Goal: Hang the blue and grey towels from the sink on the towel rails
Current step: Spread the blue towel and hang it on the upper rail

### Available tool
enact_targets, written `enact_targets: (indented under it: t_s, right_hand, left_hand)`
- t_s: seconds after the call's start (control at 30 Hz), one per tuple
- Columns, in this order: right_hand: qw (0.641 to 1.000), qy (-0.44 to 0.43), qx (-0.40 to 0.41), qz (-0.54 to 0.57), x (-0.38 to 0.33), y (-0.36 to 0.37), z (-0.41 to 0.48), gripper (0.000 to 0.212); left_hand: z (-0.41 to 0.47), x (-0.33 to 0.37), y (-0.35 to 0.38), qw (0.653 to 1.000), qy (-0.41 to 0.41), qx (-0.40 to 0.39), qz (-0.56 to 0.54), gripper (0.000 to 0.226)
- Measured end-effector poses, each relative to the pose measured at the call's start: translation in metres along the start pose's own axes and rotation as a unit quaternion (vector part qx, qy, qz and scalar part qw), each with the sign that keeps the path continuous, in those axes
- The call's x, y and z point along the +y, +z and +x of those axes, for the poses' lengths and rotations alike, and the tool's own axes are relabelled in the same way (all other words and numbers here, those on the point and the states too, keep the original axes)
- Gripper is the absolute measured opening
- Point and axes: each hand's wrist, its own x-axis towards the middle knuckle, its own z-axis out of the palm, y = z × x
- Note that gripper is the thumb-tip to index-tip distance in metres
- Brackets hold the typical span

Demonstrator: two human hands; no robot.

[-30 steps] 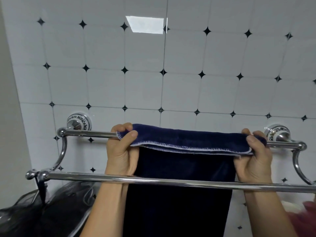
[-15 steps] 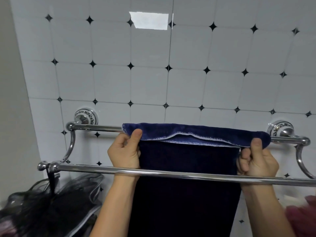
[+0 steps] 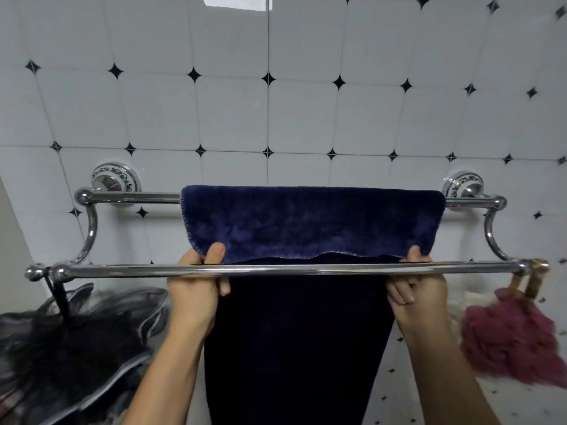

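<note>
Pinching the dark blue plush towel's [image 3: 310, 222] short front flap with left hand [image 3: 199, 286] and right hand [image 3: 414, 286], draped over the rear chrome rail [image 3: 135, 197], apparently to even its hang.

The front flap of the blue towel [image 3: 310, 222] now hangs lower over the back rail [image 3: 135, 197] than a second ago, when it was a narrow folded band at rail height; its stitched edge has dropped almost to the front rail [image 3: 288, 269]. The left hand [image 3: 198, 289] and right hand [image 3: 417, 289] have moved down with the flap's corners, thumbs above the front rail. A pink mesh sponge [image 3: 509, 338] shows more fully at the right
</note>
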Motion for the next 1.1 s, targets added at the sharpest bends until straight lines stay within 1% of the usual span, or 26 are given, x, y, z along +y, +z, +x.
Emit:
enact_targets:
  t_s: [0.07, 0.13, 0.27, 0.33, 0.37, 0.5, 0.57, 0.7, 0.83, 0.9, 1.0, 1.03, 1.07, 1.1]
  right_hand:
    - [0.999, 0.014, 0.013, -0.034, 0.012, -0.022, -0.012, 0.039]
    - [0.997, 0.035, 0.031, -0.068, 0.027, -0.046, -0.027, 0.037]
    - [0.985, 0.113, 0.076, -0.107, 0.059, -0.088, -0.062, 0.033]
    - [0.980, 0.146, 0.089, -0.102, 0.074, -0.105, -0.082, 0.030]
    - [0.978, 0.161, 0.096, -0.096, 0.081, -0.113, -0.091, 0.028]
    - [0.961, 0.214, 0.146, -0.100, 0.104, -0.134, -0.116, 0.024]
    - [0.951, 0.233, 0.168, -0.116, 0.114, -0.145, -0.128, 0.023]
    - [0.932, 0.267, 0.189, -0.156, 0.130, -0.172, -0.152, 0.027]
    - [0.903, 0.317, 0.209, -0.199, 0.145, -0.201, -0.183, 0.026]
    - [0.886, 0.336, 0.208, -0.240, 0.148, -0.208, -0.194, 0.022]
    - [0.856, 0.348, 0.173, -0.340, 0.140, -0.205, -0.191, 0.003]
    - [0.849, 0.343, 0.158, -0.371, 0.134, -0.203, -0.183, 0.015]
    - [0.846, 0.330, 0.135, -0.395, 0.126, -0.199, -0.174, 0.024]
    - [0.850, 0.313, 0.101, -0.411, 0.115, -0.191, -0.165, 0.030]
  left_hand:
    - [-0.017, -0.018, -0.013, 0.999, -0.007, 0.002, 0.050, 0.040]
    - [-0.037, -0.036, -0.028, 0.997, -0.037, -0.013, 0.062, 0.034]
    - [-0.075, -0.072, -0.064, 0.986, -0.112, -0.062, 0.109, 0.025]
    - [-0.091, -0.089, -0.081, 0.977, -0.153, -0.073, 0.126, 0.049]
    - [-0.097, -0.096, -0.089, 0.973, -0.172, -0.073, 0.132, 0.055]
    - [-0.118, -0.118, -0.113, 0.959, -0.218, -0.073, 0.168, 0.045]
    - [-0.127, -0.129, -0.123, 0.949, -0.242, -0.068, 0.190, 0.045]
    - [-0.147, -0.143, -0.144, 0.932, -0.287, -0.074, 0.208, 0.043]
    - [-0.170, -0.152, -0.162, 0.906, -0.338, -0.096, 0.237, 0.038]
    - [-0.179, -0.153, -0.167, 0.896, -0.367, -0.097, 0.229, 0.030]
    - [-0.177, -0.148, -0.175, 0.892, -0.369, -0.113, 0.237, 0.022]
    - [-0.173, -0.144, -0.175, 0.890, -0.367, -0.124, 0.240, 0.020]
    - [-0.167, -0.139, -0.175, 0.890, -0.366, -0.138, 0.235, 0.025]
    - [-0.161, -0.133, -0.173, 0.893, -0.361, -0.154, 0.222, 0.037]
